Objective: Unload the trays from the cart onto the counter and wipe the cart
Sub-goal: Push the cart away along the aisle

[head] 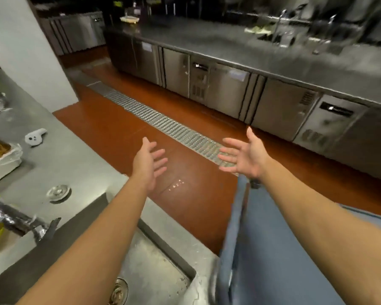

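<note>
My left hand (149, 160) and right hand (243, 157) hang spread and empty mid-frame. A white food tray (2, 159) sits on the grey steel counter (70, 155) at left. The blue-grey plastic cart (273, 249), lower right, looks unloaded; wiping likely remains.

Both arms extend forward from the lower edge of the frame toward its centre. The left hand (149, 160) sits left of centre, fingers straight and spread, palm turned inward. The right hand (243, 154) sits right of centre, palm up, fingers spread, thumb raised. The hands are apart and hold nothing.
</note>
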